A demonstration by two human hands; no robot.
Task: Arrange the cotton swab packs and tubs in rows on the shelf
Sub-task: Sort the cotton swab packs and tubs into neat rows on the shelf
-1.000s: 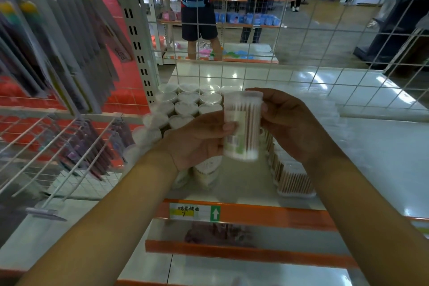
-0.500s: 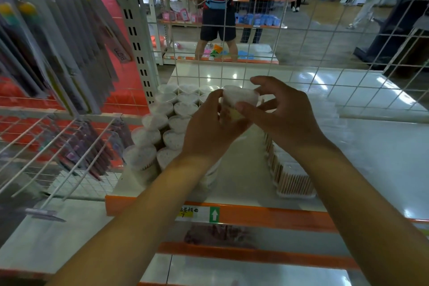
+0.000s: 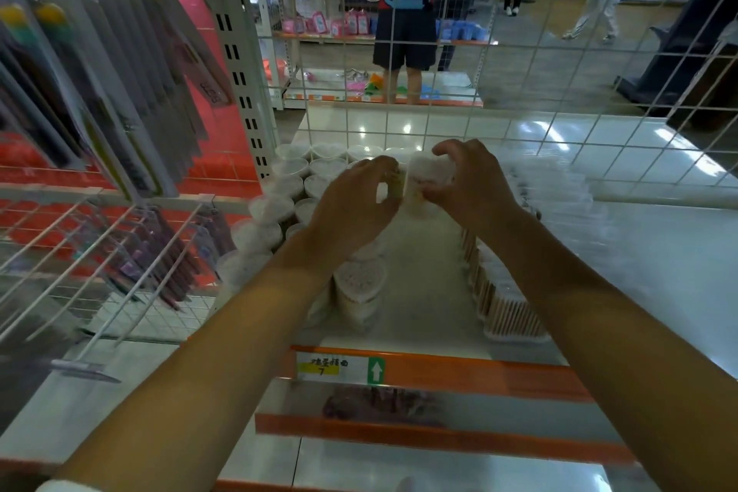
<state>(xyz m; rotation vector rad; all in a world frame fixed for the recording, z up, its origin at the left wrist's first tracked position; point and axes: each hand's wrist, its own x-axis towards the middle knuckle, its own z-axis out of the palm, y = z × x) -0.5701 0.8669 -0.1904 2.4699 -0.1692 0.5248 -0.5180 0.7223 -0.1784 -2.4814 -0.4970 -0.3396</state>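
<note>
A clear tub of cotton swabs (image 3: pixel 426 182) is upright between both hands, far back over the white shelf (image 3: pixel 423 292). My left hand (image 3: pixel 355 208) curls round its left side, and my right hand (image 3: pixel 471 184) grips its right side and top. Rows of similar round tubs (image 3: pixel 291 188) stand to the left, the nearest one (image 3: pixel 359 292) under my left wrist. A row of flat swab packs (image 3: pixel 507 312) runs along the right, partly hidden by my right forearm.
A wire grid (image 3: pixel 519 92) backs the shelf. Hanging packets (image 3: pixel 100 100) on hooks fill the left. An orange shelf edge with a label (image 3: pixel 339 369) lies in front. A person in red top and dark shorts (image 3: pixel 405 24) stands in the aisle beyond.
Both hands carried the tub from in front of me to the back of the shelf, next to the tub rows. The person beyond the grid stepped right.
</note>
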